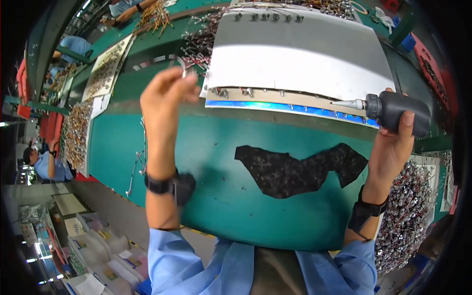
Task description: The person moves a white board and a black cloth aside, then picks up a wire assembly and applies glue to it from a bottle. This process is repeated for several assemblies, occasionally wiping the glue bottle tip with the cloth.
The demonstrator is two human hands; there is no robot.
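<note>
My right hand (396, 140) grips a dark grey squeeze bottle (405, 112) lying on its side in the air, its thin pale nozzle pointing left. Below the nozzle runs a board edge with a shiny blue strip (255, 105) and small metal parts (247, 92) in a row. Raised at the board's left end, my left hand (167, 93) has thumb and fingers drawn together. A pale, blurred thing (186, 68) shows at its fingertips; its kind is unclear. Just beyond it is a heap of small metal parts with red and white wires (200, 42).
A white sheet (295, 66) covers much of the board. On the green table (211, 216) lie a ragged black cloth (285, 174) and loose wired pieces (135, 172). Heaped metal parts (405, 211) stand at right. Plastic bins (105, 246) are lower left; other people (51, 162) work at left.
</note>
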